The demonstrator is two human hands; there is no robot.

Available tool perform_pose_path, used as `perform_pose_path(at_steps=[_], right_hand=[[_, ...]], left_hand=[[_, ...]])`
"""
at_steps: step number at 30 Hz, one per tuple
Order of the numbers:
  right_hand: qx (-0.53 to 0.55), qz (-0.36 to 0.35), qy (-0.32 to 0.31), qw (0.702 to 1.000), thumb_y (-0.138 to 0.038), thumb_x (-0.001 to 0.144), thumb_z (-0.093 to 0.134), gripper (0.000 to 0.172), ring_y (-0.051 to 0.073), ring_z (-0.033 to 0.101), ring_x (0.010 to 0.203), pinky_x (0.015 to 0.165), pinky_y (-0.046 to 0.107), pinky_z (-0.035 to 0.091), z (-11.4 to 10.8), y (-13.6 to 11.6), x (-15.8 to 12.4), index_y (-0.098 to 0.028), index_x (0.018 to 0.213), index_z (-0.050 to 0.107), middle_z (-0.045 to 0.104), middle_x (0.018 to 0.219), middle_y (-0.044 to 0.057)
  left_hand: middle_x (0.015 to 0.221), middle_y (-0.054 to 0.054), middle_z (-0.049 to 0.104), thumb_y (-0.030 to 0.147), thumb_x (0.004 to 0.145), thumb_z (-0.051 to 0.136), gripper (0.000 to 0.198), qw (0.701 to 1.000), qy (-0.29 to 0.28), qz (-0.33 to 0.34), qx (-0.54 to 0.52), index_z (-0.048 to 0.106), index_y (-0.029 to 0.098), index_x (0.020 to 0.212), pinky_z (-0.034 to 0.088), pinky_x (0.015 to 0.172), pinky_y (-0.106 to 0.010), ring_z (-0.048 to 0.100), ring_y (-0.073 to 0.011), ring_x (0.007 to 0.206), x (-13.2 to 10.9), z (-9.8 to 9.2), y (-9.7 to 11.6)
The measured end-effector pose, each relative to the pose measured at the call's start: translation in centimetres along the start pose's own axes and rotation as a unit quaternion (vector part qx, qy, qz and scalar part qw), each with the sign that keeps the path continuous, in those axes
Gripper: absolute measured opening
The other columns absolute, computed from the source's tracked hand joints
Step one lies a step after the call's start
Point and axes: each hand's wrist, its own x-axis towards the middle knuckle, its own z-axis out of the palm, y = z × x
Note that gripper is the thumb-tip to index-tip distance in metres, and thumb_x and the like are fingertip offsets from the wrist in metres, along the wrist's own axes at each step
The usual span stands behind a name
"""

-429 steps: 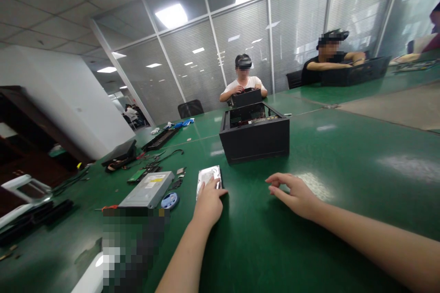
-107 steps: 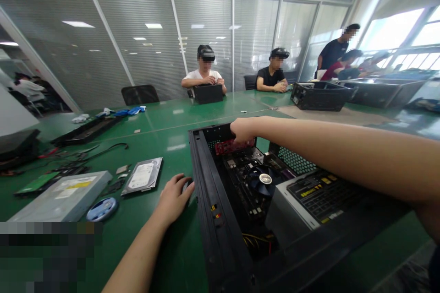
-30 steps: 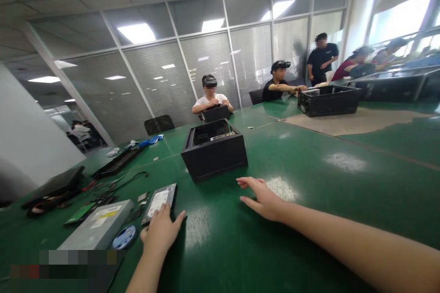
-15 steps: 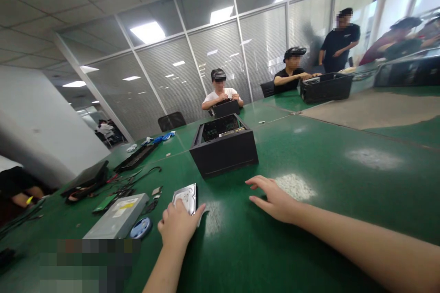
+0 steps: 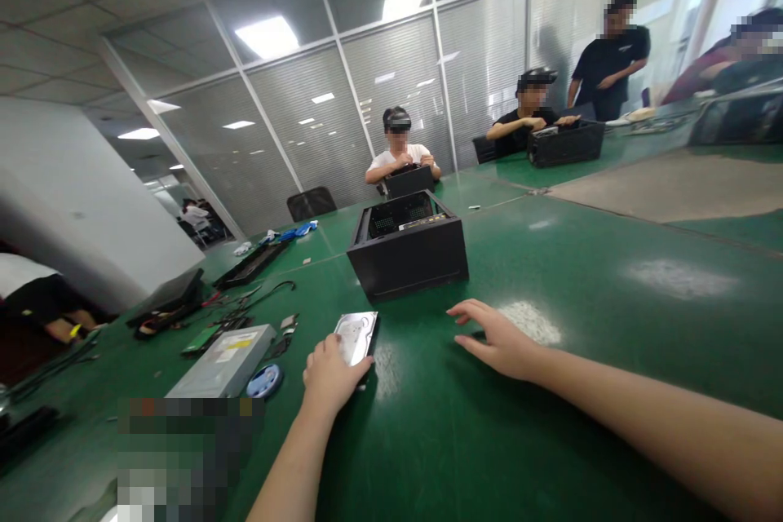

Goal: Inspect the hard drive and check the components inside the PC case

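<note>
My left hand [image 5: 333,375] grips a silver hard drive [image 5: 356,336] by its near end, thumb along the right edge and fingers on the left. The drive is low over the green table [image 5: 416,440]; whether it touches the surface I cannot tell. To the right, my right hand [image 5: 495,340] hovers palm-down with fingers apart and nothing in them. Beyond both hands stands a black computer case [image 5: 409,257], its top side open and part of a circuit board showing inside.
Left of my left hand lie a grey optical drive [image 5: 226,359], a blue round object [image 5: 265,381], a green circuit board [image 5: 201,340] and several cables. Behind them is a long black panel [image 5: 250,264]. Across the table, two people [image 5: 400,155] work at other cases, and another person stands.
My left hand and the hard drive have shifted right and slightly away from me. My right hand stays open in nearly the same place. The whole view has tilted a little.
</note>
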Motion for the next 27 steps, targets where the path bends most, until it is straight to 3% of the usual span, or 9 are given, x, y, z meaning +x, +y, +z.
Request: perform_pose_path(at_steps=[3,7,10,13,17,22,27], right_hand=[[0.000,-0.004,-0.015,1.000,-0.029,0.085,0.062,0.042,0.024,0.061,0.106,0.094,0.045,0.048,-0.2,-0.2,-0.1,-0.021,0.126,0.054,0.059,0.123,0.012],[-0.009,-0.009,-0.067,0.998,-0.040,0.081,0.069,0.061,0.028,0.056,0.117,0.100,0.048,0.044,-0.6,-0.8,-0.3,-0.023,0.136,0.048,0.054,0.133,0.014],[-0.024,-0.027,-0.100,0.994,-0.048,0.075,0.074,0.078,0.034,0.045,0.131,0.108,0.054,0.035,-0.7,-0.9,-0.4,-0.024,0.143,0.043,0.047,0.143,0.016],[-0.036,-0.056,-0.147,0.987,-0.055,0.069,0.078,0.101,0.039,0.030,0.142,0.113,0.060,0.023,-0.7,-1.0,-0.7,-0.024,0.152,0.030,0.033,0.154,0.019],[-0.055,-0.082,-0.171,0.980,-0.057,0.063,0.080,0.116,0.042,0.018,0.145,0.113,0.063,0.015,-0.9,-1.5,-0.9,-0.027,0.156,0.018,0.015,0.161,0.018],[-0.061,-0.130,-0.161,0.977,-0.042,0.057,0.082,0.109,0.039,0.033,0.135,0.112,0.058,0.021,-1.0,-2.6,-0.8,-0.028,0.153,0.030,0.039,0.147,0.015],[-0.064,-0.152,-0.115,0.980,-0.034,0.054,0.076,0.107,0.037,0.040,0.126,0.109,0.057,0.025,-0.5,-2.7,-0.6,-0.025,0.151,0.033,0.045,0.139,0.015]], left_hand=[[0.128,-0.015,0.056,0.050,0.068,0.066,0.066,0.995,-0.011,0.087,-0.057,0.050,0.018,0.124,0.041,0.097,-0.045,0.052,-0.0350,0.117,-0.6,0.2,0.7],[0.130,-0.014,0.053,0.037,0.064,0.071,0.068,0.965,-0.049,0.219,-0.137,0.047,0.020,0.125,0.037,0.104,-0.044,0.049,-0.0311,0.120,-2.1,0.0,2.1],[0.137,-0.014,0.046,0.025,0.055,0.072,0.074,0.925,-0.064,0.333,-0.173,0.046,0.021,0.124,0.033,0.110,-0.046,0.042,-0.0319,0.129,-3.6,-0.5,3.3],[0.143,-0.015,0.039,0.019,0.050,0.070,0.078,0.897,-0.055,0.403,-0.173,0.046,0.023,0.124,0.028,0.113,-0.052,0.035,-0.0354,0.134,-5.0,-1.1,4.4],[0.145,-0.014,0.036,0.017,0.048,0.066,0.080,0.883,-0.054,0.442,-0.149,0.047,0.024,0.125,0.024,0.115,-0.056,0.031,-0.0368,0.137,-6.1,-1.7,5.3],[0.147,-0.013,0.035,0.017,0.049,0.063,0.082,0.878,-0.063,0.451,-0.148,0.045,0.024,0.128,0.026,0.117,-0.053,0.031,-0.0337,0.138,-6.3,-1.5,5.4],[0.151,-0.013,0.036,0.016,0.051,0.063,0.088,0.870,-0.058,0.459,-0.169,0.040,0.025,0.136,0.027,0.117,-0.055,0.030,-0.0333,0.141,-5.8,-0.7,4.8]])
